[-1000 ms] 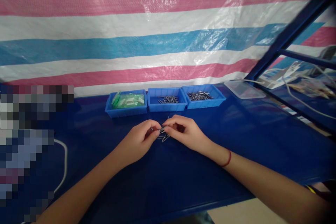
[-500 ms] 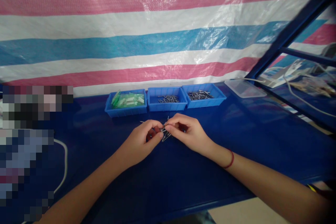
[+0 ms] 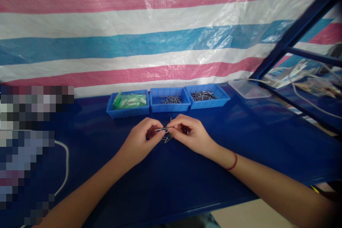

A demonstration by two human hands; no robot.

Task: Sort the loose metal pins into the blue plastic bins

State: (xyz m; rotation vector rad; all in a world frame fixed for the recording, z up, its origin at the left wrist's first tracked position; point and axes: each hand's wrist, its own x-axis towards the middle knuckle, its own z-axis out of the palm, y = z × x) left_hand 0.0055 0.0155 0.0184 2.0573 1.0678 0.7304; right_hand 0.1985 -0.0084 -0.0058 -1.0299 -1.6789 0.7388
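Observation:
Thumb and forefinger of my right hand (image 3: pixel 187 130) are closed in a pinch on a thin metal pin (image 3: pixel 161 129), which points left, roughly level. My left hand (image 3: pixel 143 137) is closed around the pin's other end, thumb below it and fingers above. Under and between my fingertips lies a small heap of similar metal pins (image 3: pixel 168 138) on the dark blue table (image 3: pixel 160 185). Both hands partly cover this heap. The pins are too small to tell their exact kind.
Behind my hands stand three blue bins: the left bin (image 3: pixel 128 113) holds green and clear bags, the middle bin (image 3: pixel 171 107) and right bin (image 3: pixel 211 104) hold loose metal pins. A clear plastic lid (image 3: pixel 249 89) lies farther right. A white cable (image 3: pixel 66 164) runs along the left.
My left fingers have parted slightly and drawn back a little, so the pin between the two hands now shows more clearly. My right hand has barely moved.

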